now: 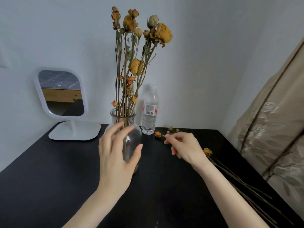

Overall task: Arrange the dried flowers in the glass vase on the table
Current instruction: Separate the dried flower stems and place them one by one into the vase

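Note:
A clear glass vase (131,145) stands on the black table (49,178) near its back edge. It holds several tall dried yellow and orange roses (131,66). My left hand (115,155) is right in front of the vase's belly with fingers spread and thumb by the glass; I cannot tell if it touches. My right hand (184,148) is to the right of the vase, fingertips pinched on a short dried flower stem with a small orange bud (158,134) low over the table. More dried flowers (207,151) lie on the table at the right, stems running toward the near corner.
A plastic water bottle (149,111) stands just behind and right of the vase. A white standing mirror (60,94) is at the back left. Small dried buds (172,129) lie behind my right hand. A beige patterned curtain (271,120) hangs past the table's right edge.

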The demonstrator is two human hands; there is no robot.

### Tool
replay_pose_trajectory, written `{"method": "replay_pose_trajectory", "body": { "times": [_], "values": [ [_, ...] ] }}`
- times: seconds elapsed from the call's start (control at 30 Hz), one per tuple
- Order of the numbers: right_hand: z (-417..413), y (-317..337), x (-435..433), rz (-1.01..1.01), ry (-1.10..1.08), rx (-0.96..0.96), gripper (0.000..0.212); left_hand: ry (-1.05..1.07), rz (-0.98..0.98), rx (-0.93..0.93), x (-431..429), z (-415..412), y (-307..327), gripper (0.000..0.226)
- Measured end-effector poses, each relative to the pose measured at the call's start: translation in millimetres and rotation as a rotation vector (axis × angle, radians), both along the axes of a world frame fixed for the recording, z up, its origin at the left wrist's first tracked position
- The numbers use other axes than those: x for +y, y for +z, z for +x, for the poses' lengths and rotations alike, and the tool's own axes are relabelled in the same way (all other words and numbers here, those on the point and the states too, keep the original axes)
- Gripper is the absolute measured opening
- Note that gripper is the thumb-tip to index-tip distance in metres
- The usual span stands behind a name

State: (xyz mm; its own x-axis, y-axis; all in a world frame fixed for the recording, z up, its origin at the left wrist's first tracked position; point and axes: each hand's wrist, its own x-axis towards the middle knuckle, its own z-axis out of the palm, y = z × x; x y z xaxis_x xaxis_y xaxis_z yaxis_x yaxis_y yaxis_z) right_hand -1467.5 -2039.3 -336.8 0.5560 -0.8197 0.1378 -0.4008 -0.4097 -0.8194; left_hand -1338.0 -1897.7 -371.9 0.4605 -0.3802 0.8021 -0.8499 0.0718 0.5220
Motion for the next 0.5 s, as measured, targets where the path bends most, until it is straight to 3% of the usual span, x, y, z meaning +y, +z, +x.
{"method": "replay_pose_trajectory", "body": {
  "times": [0.1,0.23,0.5],
  "values": [
    [-32,-15,-18,0.059,-0.070,0.053,0.023,-0.133,0.084,-0.097,-9,-29,-11,0.036],
    [-79,-28,-48,0.095,-0.214,0.113,0.021,-0.296,0.328,-0.056,-39,-57,-31,0.030],
    [-146,-40,-88,-0.001,-0.327,0.351,0.006,-0.398,0.832,0.313,-125,-115,-38,0.021]
  ]
}}
